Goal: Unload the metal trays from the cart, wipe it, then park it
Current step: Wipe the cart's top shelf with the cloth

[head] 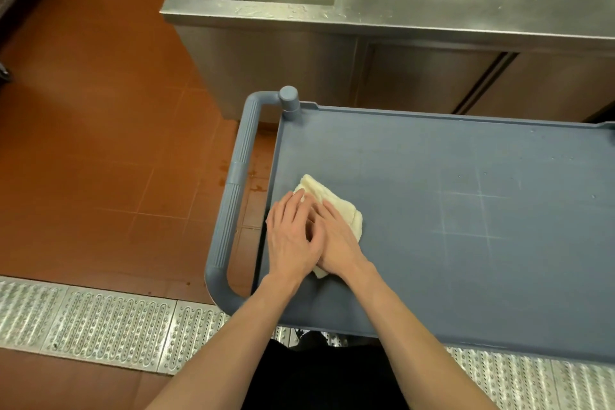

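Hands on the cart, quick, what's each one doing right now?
Left hand: open, fingers flat, pressing the cloth onto the cart top.
Right hand: open, flat on the cloth, partly under the left.

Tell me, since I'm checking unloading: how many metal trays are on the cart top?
0. The cart top holds only a cloth under both hands; lower shelves are hidden.
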